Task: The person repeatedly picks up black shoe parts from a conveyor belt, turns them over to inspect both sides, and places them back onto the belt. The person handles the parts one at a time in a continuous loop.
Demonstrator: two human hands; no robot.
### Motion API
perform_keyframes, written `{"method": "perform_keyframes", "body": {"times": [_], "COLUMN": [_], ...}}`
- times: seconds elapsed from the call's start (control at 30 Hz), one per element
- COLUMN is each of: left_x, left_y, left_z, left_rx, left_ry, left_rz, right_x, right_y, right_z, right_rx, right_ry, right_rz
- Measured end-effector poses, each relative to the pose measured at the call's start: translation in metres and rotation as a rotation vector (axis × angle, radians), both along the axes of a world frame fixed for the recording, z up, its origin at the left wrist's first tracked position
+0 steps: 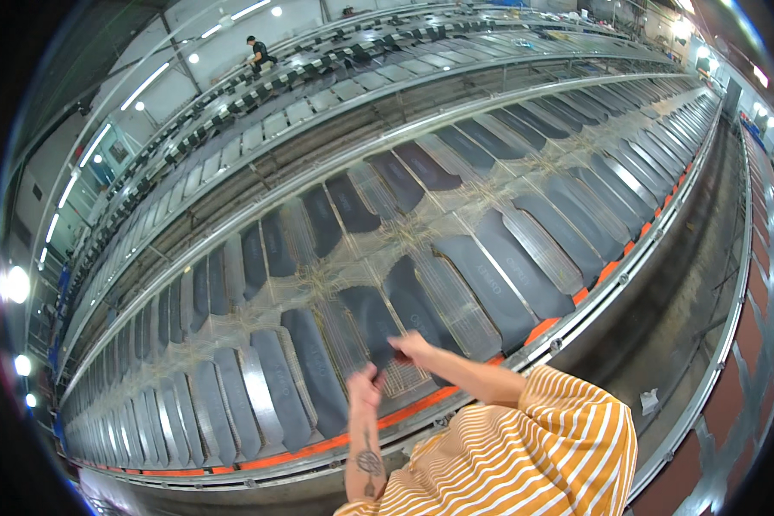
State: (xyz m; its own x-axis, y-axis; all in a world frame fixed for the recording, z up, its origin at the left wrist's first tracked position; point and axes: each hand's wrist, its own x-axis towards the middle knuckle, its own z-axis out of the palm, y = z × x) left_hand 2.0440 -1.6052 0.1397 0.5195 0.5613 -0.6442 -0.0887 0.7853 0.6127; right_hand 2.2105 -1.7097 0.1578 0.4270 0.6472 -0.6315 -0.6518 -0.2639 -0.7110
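Note:
Both my hands are over the near row of a long table covered in flat, dark grey, rounded sheet pieces. My left hand (365, 385) is closed in a pinch on a dark edge, apparently the near end of a grey sheet piece (370, 316). Just right of it and slightly farther off, my right hand (413, 347) is closed too, with a dark bit of the same piece at its fingers. The piece's far part lies on the table, and bare surface with thin lines shows below its near end. Another grey piece (417, 301) lies flat to the right.
An orange strip (417, 411) runs along the table's near edge, beside a metal rail (568, 340). More long tables stretch out beyond, where a person in dark clothes (258, 53) stands. A brown-topped table (731, 404) is on the right, across an aisle holding a scrap (649, 401).

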Motion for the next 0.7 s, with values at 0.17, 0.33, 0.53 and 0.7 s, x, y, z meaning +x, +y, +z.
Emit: {"method": "perform_keyframes", "body": {"times": [0.17, 0.33, 0.53, 0.7], "left_x": [0.013, 0.003, 0.015, 0.013], "left_y": [0.002, -0.01, 0.056, 0.063], "left_z": [0.238, 0.236, 0.057, -0.046], "left_rx": [0.489, 0.156, -0.078, -0.11], "left_ry": [-0.3, -0.818, -0.838, -0.429], "left_rz": [0.04, -0.059, 0.073, 0.141], "right_x": [0.031, 0.037, 0.081, 0.152], "right_y": [0.019, -0.026, -0.085, -0.096], "right_z": [0.239, 0.286, 0.231, 0.148], "right_rx": [0.468, 0.572, 0.348, 0.189], "right_ry": [-0.401, -0.558, -0.511, -0.533], "right_rz": [0.098, 0.487, 1.005, 1.496]}}
